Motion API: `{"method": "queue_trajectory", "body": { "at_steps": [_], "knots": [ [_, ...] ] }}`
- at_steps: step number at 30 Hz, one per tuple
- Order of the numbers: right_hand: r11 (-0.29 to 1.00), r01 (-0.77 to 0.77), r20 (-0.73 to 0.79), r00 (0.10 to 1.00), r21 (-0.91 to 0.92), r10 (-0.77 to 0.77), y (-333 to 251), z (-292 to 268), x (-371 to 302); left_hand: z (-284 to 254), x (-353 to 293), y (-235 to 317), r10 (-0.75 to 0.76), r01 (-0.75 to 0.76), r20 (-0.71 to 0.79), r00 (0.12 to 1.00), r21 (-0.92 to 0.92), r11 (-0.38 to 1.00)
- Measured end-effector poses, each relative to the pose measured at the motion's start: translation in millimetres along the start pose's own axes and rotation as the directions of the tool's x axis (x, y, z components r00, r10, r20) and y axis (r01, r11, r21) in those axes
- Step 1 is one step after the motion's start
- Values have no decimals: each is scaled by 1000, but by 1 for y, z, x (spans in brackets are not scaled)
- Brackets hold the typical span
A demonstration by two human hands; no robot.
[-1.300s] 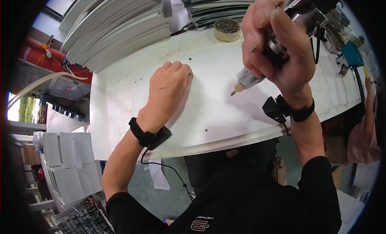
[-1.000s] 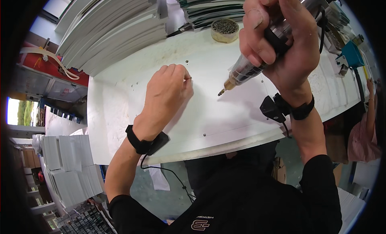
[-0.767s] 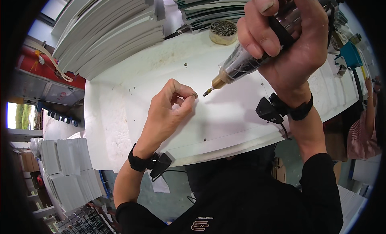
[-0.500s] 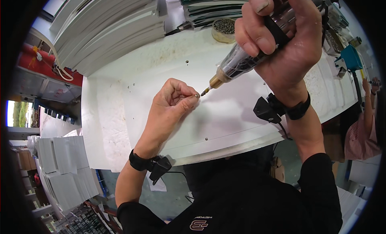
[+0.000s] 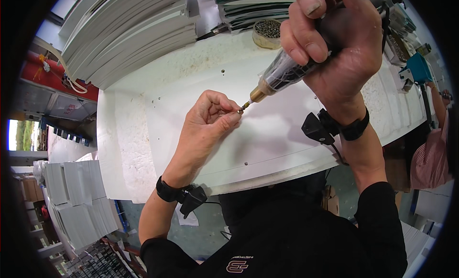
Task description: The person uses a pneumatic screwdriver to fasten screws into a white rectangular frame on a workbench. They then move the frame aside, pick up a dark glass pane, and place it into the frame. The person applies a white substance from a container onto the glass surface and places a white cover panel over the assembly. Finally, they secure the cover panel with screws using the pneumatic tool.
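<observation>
My right hand is wrapped round an electric screwdriver, whose bit slants down to the left. Between the thumb and forefinger of my left hand is a small screw. The screwdriver's tip meets the screw, or comes so close that I cannot see a gap. Both hands are above a white panel lying on the worktable. Small holes or screws dot the panel, one near its front edge and another toward the back.
A round tub of screws stands at the back, beside stacked green-edged sheets. Tall stacks of white panels fill the back left. At the right are a teal tool and another person's arm. More white stacks stand lower left.
My left hand has shifted slightly right with the screw, closing the small gap to the screwdriver's bit. My right hand has barely moved.
</observation>
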State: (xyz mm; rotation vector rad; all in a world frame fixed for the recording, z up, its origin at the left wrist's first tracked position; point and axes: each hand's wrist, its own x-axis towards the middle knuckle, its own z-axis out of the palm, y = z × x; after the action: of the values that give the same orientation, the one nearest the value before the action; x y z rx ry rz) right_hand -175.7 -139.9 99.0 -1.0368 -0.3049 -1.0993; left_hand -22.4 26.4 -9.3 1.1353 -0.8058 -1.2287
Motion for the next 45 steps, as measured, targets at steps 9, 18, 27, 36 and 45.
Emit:
{"method": "queue_trajectory", "body": {
  "at_steps": [9, 18, 27, 36, 45],
  "knots": [
    [999, -42, 5, 999, 31, 42, 5, -5, 4, 1, 2, 0, 15, -15, -25, 1000, 14, 1000],
    [866, -78, 121, 980, -494, 157, 41, 17, 42, -18, 45, 24, 317, -238, 11, 948, 685, 688],
    [875, -118, 163, 962, -469, 217, 91, 2, 51, -36, 65, 21, 158, -57, -98, 983, 651, 757],
    [911, -103, 202, 960, -399, 196, 92, 0, 51, -41, 66, 16, 175, -89, -83, 981, 610, 787],
    [911, -103, 221, 954, -398, 204, 87, 5, 49, -43, 68, 11, 219, -142, -67, 973, 574, 807]
  ]
}}
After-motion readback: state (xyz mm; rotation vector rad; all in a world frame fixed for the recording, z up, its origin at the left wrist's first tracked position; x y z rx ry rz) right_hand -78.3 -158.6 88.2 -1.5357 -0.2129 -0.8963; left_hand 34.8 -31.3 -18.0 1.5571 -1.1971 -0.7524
